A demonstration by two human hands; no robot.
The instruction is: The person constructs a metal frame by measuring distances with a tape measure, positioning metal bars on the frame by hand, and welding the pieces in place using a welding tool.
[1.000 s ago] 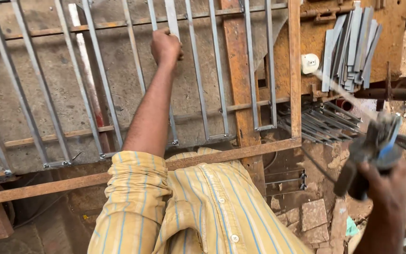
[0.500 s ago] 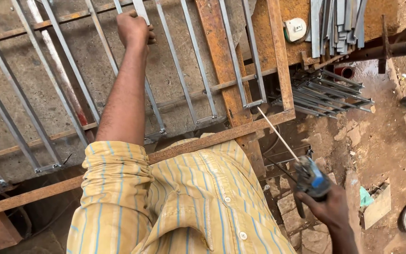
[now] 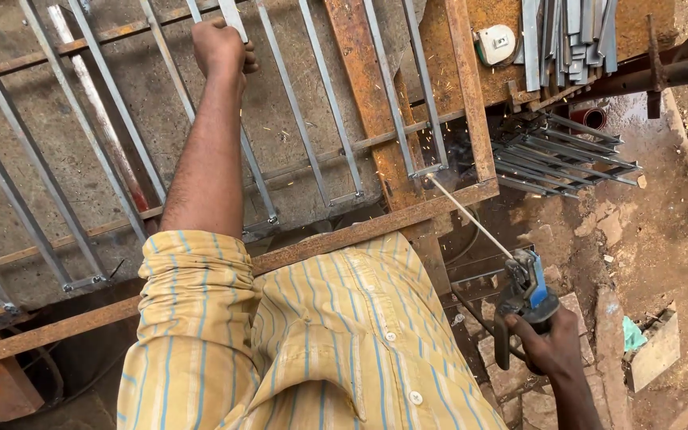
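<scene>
Gripping a slanted steel bar (image 3: 258,171) at upper left of frame, the left hand (image 3: 222,45) has its grip fully closed round it, arm stretched up from a yellow striped shirt (image 3: 296,350). That bar is one of several parallel bars in a metal grille frame (image 3: 81,151) lying over rough concrete, w/ rusty cross rails (image 3: 344,235) running diag. through the middle. Centre-right, a thin welding rod (image 3: 467,213) slants up to the joint where a bar meets the rail, tip touching; small sparks show near it. Rod sits clamped in a blue-handled electrode holder (image 3: 529,291) at lower right, right hand (image 3: 549,346) w/ grip shut tight on the handle. Upper right: stack of cut steel strips (image 3: 567,40) on a rusty bench (image 3: 455,32), more strips (image 3: 563,155) just below, dirt floor (image 3: 662,231) at far right.
</scene>
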